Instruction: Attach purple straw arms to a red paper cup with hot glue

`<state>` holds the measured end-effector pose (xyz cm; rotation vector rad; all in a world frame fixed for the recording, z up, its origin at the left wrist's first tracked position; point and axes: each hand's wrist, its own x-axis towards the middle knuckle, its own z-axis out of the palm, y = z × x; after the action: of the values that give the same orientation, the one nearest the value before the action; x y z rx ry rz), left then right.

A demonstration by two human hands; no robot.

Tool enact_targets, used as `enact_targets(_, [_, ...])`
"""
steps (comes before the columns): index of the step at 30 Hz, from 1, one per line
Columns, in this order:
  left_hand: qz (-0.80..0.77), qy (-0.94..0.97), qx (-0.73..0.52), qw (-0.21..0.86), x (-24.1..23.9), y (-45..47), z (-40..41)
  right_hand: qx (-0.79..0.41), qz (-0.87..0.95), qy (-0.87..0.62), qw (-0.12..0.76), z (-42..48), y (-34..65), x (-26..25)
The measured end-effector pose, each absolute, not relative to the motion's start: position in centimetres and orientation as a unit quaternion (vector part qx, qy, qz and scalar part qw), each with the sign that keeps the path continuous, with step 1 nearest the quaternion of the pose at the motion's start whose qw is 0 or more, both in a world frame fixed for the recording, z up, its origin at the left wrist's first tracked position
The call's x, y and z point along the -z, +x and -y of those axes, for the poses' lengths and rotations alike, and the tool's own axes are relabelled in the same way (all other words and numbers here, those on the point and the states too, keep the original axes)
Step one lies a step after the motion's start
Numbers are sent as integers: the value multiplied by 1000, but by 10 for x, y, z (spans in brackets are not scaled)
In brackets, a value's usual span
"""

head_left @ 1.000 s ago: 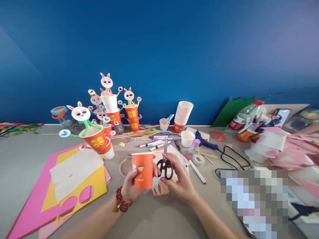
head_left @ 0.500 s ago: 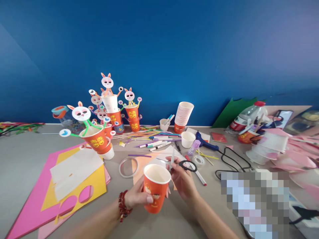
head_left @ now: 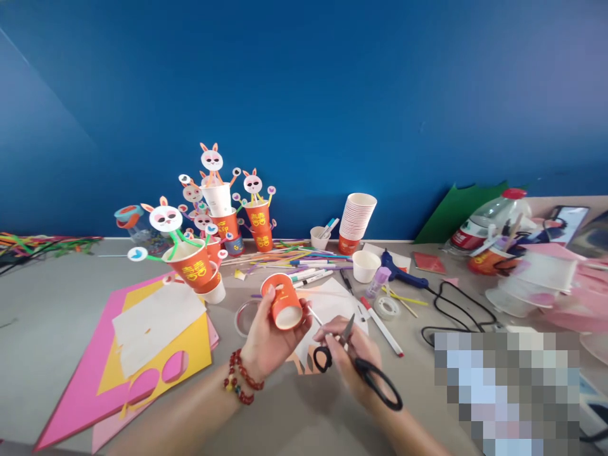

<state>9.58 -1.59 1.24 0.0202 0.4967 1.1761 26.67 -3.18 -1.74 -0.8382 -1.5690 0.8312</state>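
An orange-red paper cup (head_left: 284, 294) is in my left hand (head_left: 266, 342), tipped so its pale recessed base faces me. My thumb lies along the cup's side and the fingers wrap around behind it. To the right, my right hand (head_left: 349, 358) grips black-handled scissors (head_left: 380, 383). Their blades are spread, one pointing up and the other toward the cup's base, close to my left fingertips. Beneath the hands lie a white paper sheet (head_left: 332, 301) and some peach paper (head_left: 311, 364).
Cups with rabbit figures (head_left: 190, 259) stand at left behind coloured paper sheets (head_left: 85, 354). At the back are a cup stack (head_left: 357, 218), a blue glue gun (head_left: 401, 273) and markers (head_left: 311, 277). A black cord (head_left: 427, 326), bottle (head_left: 494, 221) and pink-white cups (head_left: 536, 278) occupy the right.
The cup has moved up and left and turned from mouth-up to base toward me. My right hand has lowered, and the scissors have swung round with their handles now toward me.
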Motion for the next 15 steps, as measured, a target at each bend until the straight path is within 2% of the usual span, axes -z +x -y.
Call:
enact_targets(5, [-218, -12, -565, 796, -29, 119, 9, -326, 669, -314, 590, 37, 263, 9])
enact_targets(15, [-239, 3, -567, 788, -36, 145, 7, -315, 664, -387, 556, 36, 275, 1])
